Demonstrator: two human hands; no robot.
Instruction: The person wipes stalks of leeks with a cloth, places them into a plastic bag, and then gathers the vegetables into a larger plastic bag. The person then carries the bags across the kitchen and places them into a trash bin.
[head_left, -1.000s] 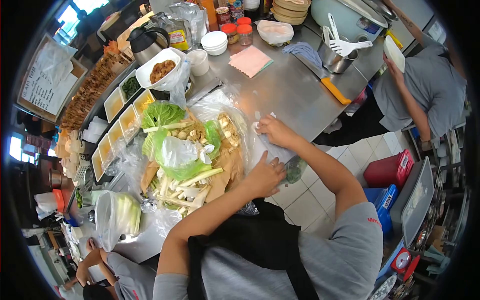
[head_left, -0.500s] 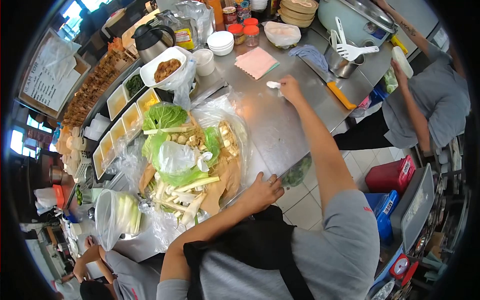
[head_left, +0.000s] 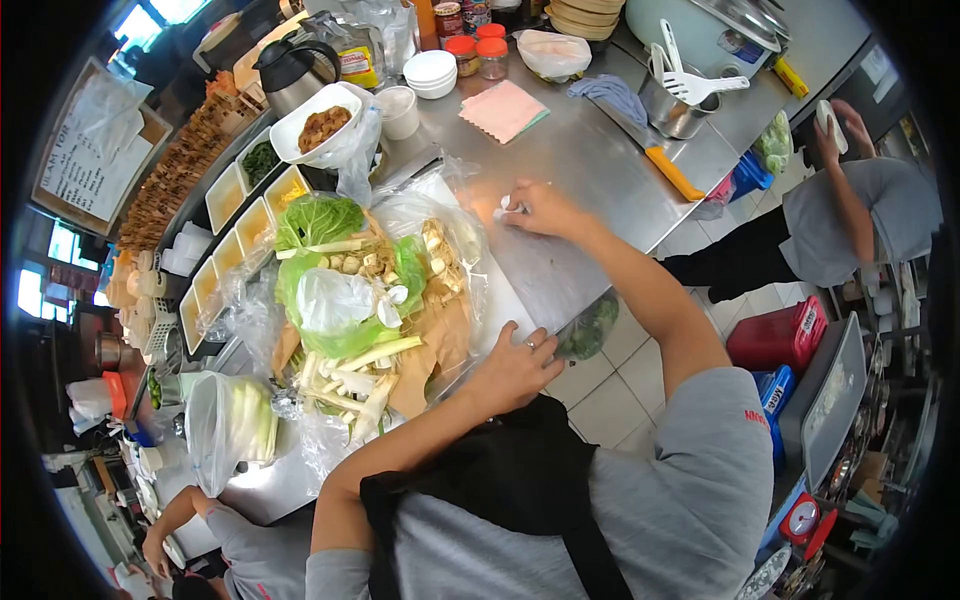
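My right hand (head_left: pixel 548 208) is over the steel worktop with its fingers pinched on a small white crumpled piece (head_left: pixel 508 208), perhaps tissue or plastic. My left hand (head_left: pixel 515 372) rests at the near table edge, fingers apart and lightly bent, on or beside a flat greyish sheet (head_left: pixel 545 285). Just past its fingertips, greens show through a clear bag (head_left: pixel 590 328) at the edge. To the left, trimmed white stalks (head_left: pixel 350 385), a green plastic bag (head_left: pixel 325 345) and a leafy cabbage (head_left: pixel 318 222) lie heaped on brown paper (head_left: pixel 440 350).
A yellow-handled knife (head_left: pixel 672 172) lies near the right table edge. Toward the back are a pink cloth (head_left: pixel 503 110), a steel pot (head_left: pixel 675 108) with white utensils, and red-lidded jars (head_left: pixel 492 58). A co-worker (head_left: pixel 855 210) stands right, another person (head_left: pixel 265 550) lower left.
My right hand has moved left and nearer with the white piece. My left hand has barely moved. The co-worker at right has turned and shifted, still holding a pale object.
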